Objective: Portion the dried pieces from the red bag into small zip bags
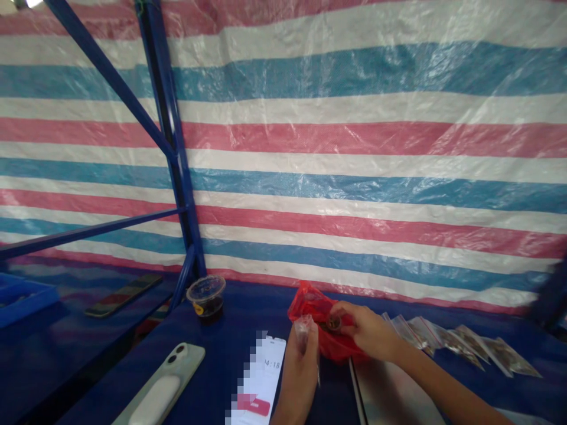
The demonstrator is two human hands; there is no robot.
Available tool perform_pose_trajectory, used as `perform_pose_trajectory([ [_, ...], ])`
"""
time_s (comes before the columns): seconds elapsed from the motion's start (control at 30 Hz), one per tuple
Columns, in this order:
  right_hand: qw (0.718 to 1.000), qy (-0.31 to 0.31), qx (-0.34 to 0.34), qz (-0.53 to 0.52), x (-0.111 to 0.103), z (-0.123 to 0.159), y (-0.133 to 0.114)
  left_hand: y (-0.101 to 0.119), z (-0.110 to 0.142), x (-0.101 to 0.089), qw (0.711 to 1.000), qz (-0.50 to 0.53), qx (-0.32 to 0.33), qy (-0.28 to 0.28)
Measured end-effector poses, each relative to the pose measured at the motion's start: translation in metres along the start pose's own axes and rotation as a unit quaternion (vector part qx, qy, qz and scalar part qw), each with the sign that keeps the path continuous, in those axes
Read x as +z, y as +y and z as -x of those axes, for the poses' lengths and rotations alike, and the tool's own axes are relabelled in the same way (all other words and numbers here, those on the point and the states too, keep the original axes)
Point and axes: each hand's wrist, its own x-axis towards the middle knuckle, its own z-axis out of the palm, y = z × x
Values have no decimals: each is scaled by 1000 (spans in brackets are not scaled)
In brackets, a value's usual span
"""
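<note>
Your left hand [300, 381] holds a small clear plastic bag [302, 332] upright. The fingers [343, 310] of your right hand [367, 332] touch a red plastic bag [339, 348], beside a small dark round object [333, 323]. Sealed clear packets [460, 348] lie in a row just right of your hand on the blue counter [208, 366]. A phone [266, 363] lies lit beside your left hand, and a lidded plastic cup [206, 295] stands farther left.

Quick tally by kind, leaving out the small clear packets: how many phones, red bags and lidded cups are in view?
Pale green phone: 1
Lit-screen phone: 1
Dark phone: 1
Red plastic bag: 1
Lidded plastic cup: 1
Total: 5
</note>
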Motion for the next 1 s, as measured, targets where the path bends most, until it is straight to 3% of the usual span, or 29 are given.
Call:
perform_pose_trajectory([
  [0.17,981,51,-42,-183,-14,11,1,0,6,-12,983,-175,51,-39],
  [0.37,968,46,-67,-239,-21,40,-25,5,17,-17,975,-201,34,-86],
  [0.53,985,21,-72,-153,-18,59,-47,17,23,-16,966,-208,55,-140],
  [0.67,995,5,-70,-67,-20,66,-56,27,29,-11,964,-181,25,-193],
  [1.0,987,4,-158,16,-18,67,-62,15,28,-6,963,-182,7,-201],
])
